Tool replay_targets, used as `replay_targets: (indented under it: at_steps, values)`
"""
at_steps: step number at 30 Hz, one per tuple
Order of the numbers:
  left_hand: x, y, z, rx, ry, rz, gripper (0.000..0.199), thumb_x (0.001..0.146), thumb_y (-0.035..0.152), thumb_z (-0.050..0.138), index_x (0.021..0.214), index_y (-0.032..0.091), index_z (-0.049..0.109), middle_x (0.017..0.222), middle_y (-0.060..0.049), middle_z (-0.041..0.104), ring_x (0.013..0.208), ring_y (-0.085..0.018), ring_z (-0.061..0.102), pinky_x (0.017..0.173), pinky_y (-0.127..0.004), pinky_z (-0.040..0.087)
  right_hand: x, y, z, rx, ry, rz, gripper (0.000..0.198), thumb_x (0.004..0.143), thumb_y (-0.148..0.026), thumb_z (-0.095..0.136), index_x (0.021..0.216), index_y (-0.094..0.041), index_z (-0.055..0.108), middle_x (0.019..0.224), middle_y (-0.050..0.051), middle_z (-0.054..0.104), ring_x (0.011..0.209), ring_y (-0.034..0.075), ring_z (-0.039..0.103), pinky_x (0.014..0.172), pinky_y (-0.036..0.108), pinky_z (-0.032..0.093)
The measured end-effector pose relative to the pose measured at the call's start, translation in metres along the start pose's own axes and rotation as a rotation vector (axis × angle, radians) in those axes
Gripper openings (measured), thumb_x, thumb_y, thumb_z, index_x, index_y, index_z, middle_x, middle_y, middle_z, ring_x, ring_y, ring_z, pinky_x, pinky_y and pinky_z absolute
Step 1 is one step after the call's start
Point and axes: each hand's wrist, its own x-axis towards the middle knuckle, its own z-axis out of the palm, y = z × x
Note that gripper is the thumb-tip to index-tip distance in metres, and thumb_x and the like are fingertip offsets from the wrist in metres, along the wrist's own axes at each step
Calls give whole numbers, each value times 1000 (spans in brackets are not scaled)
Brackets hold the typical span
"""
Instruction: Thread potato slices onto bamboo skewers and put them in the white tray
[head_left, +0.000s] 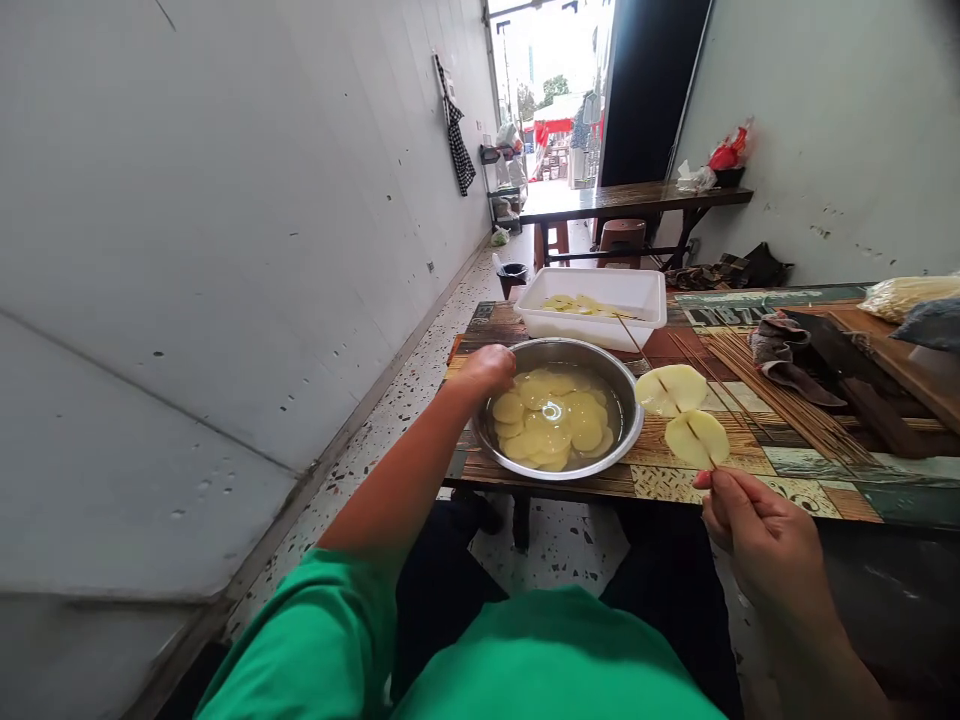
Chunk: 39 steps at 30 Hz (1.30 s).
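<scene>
My right hand (761,530) is closed around the lower end of a thin wooden skewer (639,345), held slanting over the table's front edge. Two pale yellow potato slices (697,438) are threaded on it, one above the other. My left hand (489,369) reaches over the left rim of a round metal basin (556,474); its fingers are mostly hidden, so I cannot tell what they hold. Many potato slices (551,415) lie in water inside the basin.
Behind the basin stands a white plastic tub (592,325) with skewered slices in it. Bare skewers (787,395) lie to the right, near a crumpled cloth (780,345), a cleaver-like dark blade (832,350) and a wooden board (900,360). A white wall (225,250) runs along the left.
</scene>
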Motion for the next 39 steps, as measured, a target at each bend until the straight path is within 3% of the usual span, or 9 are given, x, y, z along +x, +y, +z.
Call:
replay_targets:
  at_steps: [6, 14, 17, 21, 27, 29, 32, 35, 39]
  values:
    - [-16, 8, 35, -28, -167, 92, 31, 40, 19, 83, 68, 19, 68, 76, -9, 70, 88, -27, 65, 77, -27, 47, 1, 5, 4, 75, -56, 40, 27, 87, -47, 62, 85, -19, 61, 48, -8, 29, 43, 9, 26, 42, 26, 16]
    - [-11, 1, 30, -725, -410, 164, 48, 66, 18, 67, 113, 15, 63, 65, 3, 63, 57, -11, 56, 56, -20, 43, -2, 5, 0, 84, -42, 71, 29, 85, -48, 64, 85, -19, 61, 49, -9, 29, 42, 7, 25, 42, 25, 16]
    - [-9, 0, 32, -869, -301, 52, 24, 68, 28, 71, 86, 13, 65, 65, 1, 62, 54, -9, 54, 52, -20, 41, -2, 6, -1, 95, -53, 79, 28, 85, -47, 64, 84, -19, 61, 50, -8, 29, 43, 7, 25, 43, 25, 16]
    - [-6, 0, 37, -785, -21, -27, 37, 63, 45, 77, 58, 14, 57, 49, 5, 48, 43, -5, 38, 43, -19, 28, -1, 5, 1, 107, -57, 95, 30, 85, -48, 65, 83, -19, 61, 50, -8, 28, 44, 7, 25, 43, 25, 14]
    - [0, 3, 30, -1113, -20, -69, 18, 79, 29, 65, 82, 12, 65, 66, -1, 63, 54, -7, 52, 56, -21, 44, -1, 0, 4, 108, -54, 100, 30, 84, -48, 66, 83, -19, 61, 50, -8, 27, 43, 6, 25, 42, 24, 14]
    - [0, 2, 24, -1017, 69, -50, 17, 79, 21, 63, 93, 12, 66, 78, -5, 68, 65, -10, 60, 67, -23, 48, -1, 0, 3, 115, -47, 105, 31, 82, -49, 67, 82, -19, 62, 50, -8, 27, 43, 6, 25, 42, 24, 14]
    - [-8, 2, 18, -435, 109, -44, 15, 75, 24, 66, 85, 13, 69, 85, -10, 70, 85, -18, 65, 79, -27, 48, 1, 2, 2, 132, -36, 111, 33, 79, -50, 70, 81, -19, 62, 50, -8, 28, 43, 6, 24, 41, 23, 15]
    - [-24, 9, 18, 60, -190, -7, 35, 62, 42, 76, 83, 15, 70, 93, -15, 71, 100, -29, 64, 85, -29, 47, 3, 3, 2, 131, -31, 115, 33, 79, -50, 71, 80, -18, 63, 50, -8, 29, 43, 6, 25, 41, 23, 15]
    - [-40, 21, 30, 123, -396, 148, 84, 54, 49, 79, 125, 11, 56, 122, -19, 63, 114, -32, 58, 91, -32, 44, 6, 3, 5, 132, -41, 105, 33, 78, -50, 71, 80, -18, 63, 49, -8, 29, 43, 6, 25, 41, 23, 16]
